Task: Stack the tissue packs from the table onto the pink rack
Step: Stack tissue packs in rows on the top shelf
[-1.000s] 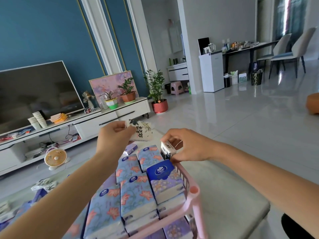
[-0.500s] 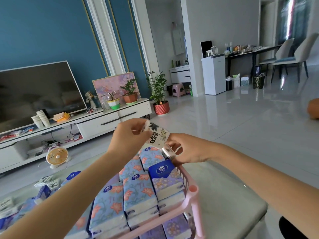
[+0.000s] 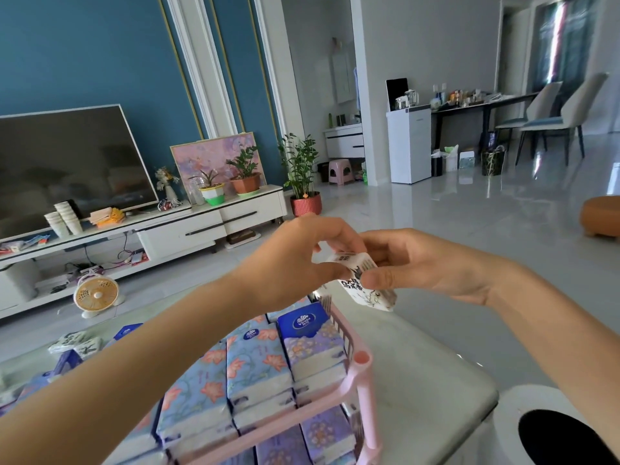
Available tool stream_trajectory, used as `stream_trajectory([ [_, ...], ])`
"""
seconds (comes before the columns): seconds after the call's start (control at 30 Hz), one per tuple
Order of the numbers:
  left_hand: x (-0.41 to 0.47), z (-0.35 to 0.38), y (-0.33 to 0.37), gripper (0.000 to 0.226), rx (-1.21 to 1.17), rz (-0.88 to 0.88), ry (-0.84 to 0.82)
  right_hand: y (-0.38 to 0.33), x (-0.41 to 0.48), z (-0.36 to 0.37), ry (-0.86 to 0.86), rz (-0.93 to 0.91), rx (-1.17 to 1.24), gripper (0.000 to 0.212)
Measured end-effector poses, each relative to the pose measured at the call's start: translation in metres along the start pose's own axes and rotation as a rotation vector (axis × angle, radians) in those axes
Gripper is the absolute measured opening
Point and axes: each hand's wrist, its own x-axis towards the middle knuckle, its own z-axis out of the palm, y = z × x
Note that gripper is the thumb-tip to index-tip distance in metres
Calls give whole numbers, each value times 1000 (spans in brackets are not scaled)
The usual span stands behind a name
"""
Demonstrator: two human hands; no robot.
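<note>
The pale, glossy-topped table [image 3: 419, 374] fills the lower part of the head view, and the pink plastic rack [image 3: 365, 380] stands on it. The rack's top tier is packed with rows of blue and lilac floral tissue packs [image 3: 255, 360] lying side by side, with more packs on the tier below. Above the rack's far end, the left hand [image 3: 295, 263] and the right hand [image 3: 426, 263] meet around one small white tissue pack with black print [image 3: 365, 290]. The left pinches its upper end between thumb and curled fingers. The right grips it with the thumb across the front and the fingers behind. The pack hangs tilted in the air, clear of the rack and just beyond its far rail.

To place it well, it probably needs turning flat to match the rows, then lowering onto the far end near the navy-topped pack [image 3: 300, 322]. One hand should steady the neighbours so that nothing slides. A few small white packs [image 3: 75, 342] lie on the table to the left.
</note>
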Motion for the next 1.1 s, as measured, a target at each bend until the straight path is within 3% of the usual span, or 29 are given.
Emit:
stream_trajectory([
  [0.07, -5, 2, -3, 37, -16, -56, 58, 8, 2, 0, 60, -3, 44, 61],
  [0.13, -10, 4, -10, 51, -7, -240, 43, 16, 3, 3, 147, -10, 86, 66],
  [0.2, -16, 9, -22, 60, 109, -505, -122, 22, 4, 12, 161, -40, 118, 61],
  [0.27, -22, 19, -34, 67, 230, -654, -349, 27, 6, 23, 151, -63, 95, 56],
  [0.33, -29, 29, -41, 71, 275, -658, -449, 32, 9, 30, 165, -74, 34, 55],
  [0.67, -46, 36, -52, 71, 424, -582, -477, 54, 10, 46, 247, -141, -364, 44],
  [0.77, -47, 37, -51, 72, 388, -591, -438, 53, 4, 53, 221, -91, -263, 36],
  [0.9, -47, 38, -50, 73, 386, -584, -428, 41, 17, 60, 332, -106, -268, 38],
  [1.0, -48, 39, -53, 79, 414, -561, -437, 36, 34, 64, 156, 18, -414, 50],
  [1.1, -50, 40, -55, 104, 446, -483, -480, 53, 52, 76, 16, 99, -467, 58],
])
